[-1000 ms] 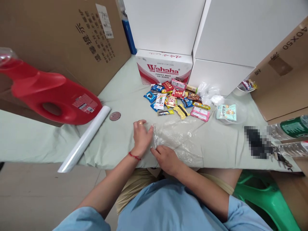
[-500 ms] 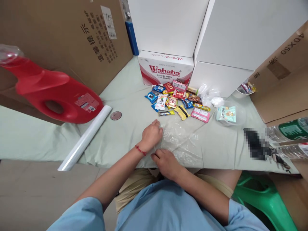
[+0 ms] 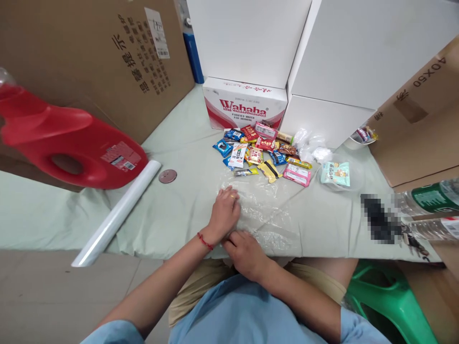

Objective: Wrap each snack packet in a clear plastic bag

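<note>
- Red detergent jug (image 3: 71, 143): laid on its side at the far left of the pale green tablecloth (image 3: 179, 143), against a large brown carton (image 3: 89, 57).
- Roll of clear film (image 3: 118, 215): laid slantwise just beside the jug, its near end past the table edge.
- Round brown disc (image 3: 167, 176): set flat on the cloth, just right of the roll's far end.
- Left hand (image 3: 224, 215): placed palm down on the left part of the clear plastic sheet (image 3: 276, 215), fingers drawn close and bent. A ring was noted on one finger and a red cord at the wrist. Whether plastic was gripped could not be told.
- Right hand (image 3: 245, 251): held at the near edge of the sheet, touching the heel of the left hand, fingers curled narrow. Its hold on the plastic could not be told.
- Clear plastic sheet: spread crumpled on the cloth at the near table edge, between the hands and the snacks.
- Snack packets (image 3: 261, 153): heaped loosely beyond the sheet, before a Wahaha carton (image 3: 244, 105).
- White boxes (image 3: 358, 52): stacked behind and right of the carton.
- Pale green packet (image 3: 335, 173): laid apart, right of the heap.
- Plastic bottles (image 3: 430, 200): laid at the far right edge.
- Green stool (image 3: 390, 301): seen below the table, at the lower right.
</note>
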{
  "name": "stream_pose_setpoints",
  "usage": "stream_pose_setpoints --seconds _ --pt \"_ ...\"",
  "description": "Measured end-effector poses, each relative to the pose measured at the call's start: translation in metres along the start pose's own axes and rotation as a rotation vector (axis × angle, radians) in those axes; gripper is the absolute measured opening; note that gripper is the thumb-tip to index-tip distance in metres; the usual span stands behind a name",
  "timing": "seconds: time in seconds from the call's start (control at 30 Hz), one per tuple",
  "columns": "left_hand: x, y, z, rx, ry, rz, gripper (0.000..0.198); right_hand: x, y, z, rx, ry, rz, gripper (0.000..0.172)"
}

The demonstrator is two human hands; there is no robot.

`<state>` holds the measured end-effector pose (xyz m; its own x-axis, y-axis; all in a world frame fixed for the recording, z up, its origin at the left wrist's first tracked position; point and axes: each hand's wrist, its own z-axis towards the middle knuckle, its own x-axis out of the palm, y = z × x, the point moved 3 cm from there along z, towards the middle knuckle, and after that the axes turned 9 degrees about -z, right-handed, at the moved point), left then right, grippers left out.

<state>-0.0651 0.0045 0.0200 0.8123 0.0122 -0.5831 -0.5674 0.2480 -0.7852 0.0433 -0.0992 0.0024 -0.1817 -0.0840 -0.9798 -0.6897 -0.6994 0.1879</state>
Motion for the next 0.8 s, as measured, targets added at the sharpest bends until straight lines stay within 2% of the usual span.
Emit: stream_pose_setpoints --seconds 0.13,0.2,0.27,0.33,0.37,0.4,0.43,0.5,0.6,0.7,0.73,0.8 --pt "-0.002 0.012 0.0 -0.053 0.065 0.24 0.038 -0.006 0.013 -0.012 -0.097 0.081 0.021 0.016" --pt "-0.005 0.015 -0.006 -0.024 0.103 0.303 0.046 -0.02 0.013 -0.018 -0.144 0.122 0.129 0.017" --pt "-0.008 0.016 -0.013 0.013 0.142 0.36 0.053 -0.042 -0.001 -0.02 -0.16 0.138 0.317 0.021" --pt "-0.009 0.016 -0.02 0.04 0.178 0.422 0.06 -0.069 -0.032 -0.012 -0.125 0.111 0.477 0.025" --pt "-0.009 0.016 -0.023 0.047 0.192 0.453 0.061 -0.083 -0.054 -0.004 -0.078 0.078 0.486 0.026" --pt "-0.009 0.016 -0.024 0.052 0.202 0.482 0.062 -0.095 -0.08 0.007 0.031 0.018 0.437 0.028" --pt "-0.008 0.016 -0.025 0.055 0.208 0.507 0.063 -0.106 -0.108 0.02 0.147 -0.033 0.336 0.028" --pt "-0.007 0.016 -0.025 0.061 0.213 0.538 0.064 -0.12 -0.164 0.054 0.36 -0.056 0.086 0.029" --pt "-0.007 0.018 -0.024 0.07 0.213 0.54 0.066 -0.126 -0.23 0.111 0.601 -0.067 -0.208 0.039" --pt "-0.008 0.019 -0.024 0.072 0.206 0.526 0.066 -0.118 -0.265 0.156 0.657 -0.031 -0.317 0.067" --pt "-0.009 0.019 -0.024 0.07 0.202 0.523 0.066 -0.114 -0.271 0.166 0.653 0.004 -0.328 0.071" --pt "-0.01 0.018 -0.025 0.064 0.194 0.518 0.065 -0.109 -0.279 0.174 0.651 0.054 -0.341 0.068"
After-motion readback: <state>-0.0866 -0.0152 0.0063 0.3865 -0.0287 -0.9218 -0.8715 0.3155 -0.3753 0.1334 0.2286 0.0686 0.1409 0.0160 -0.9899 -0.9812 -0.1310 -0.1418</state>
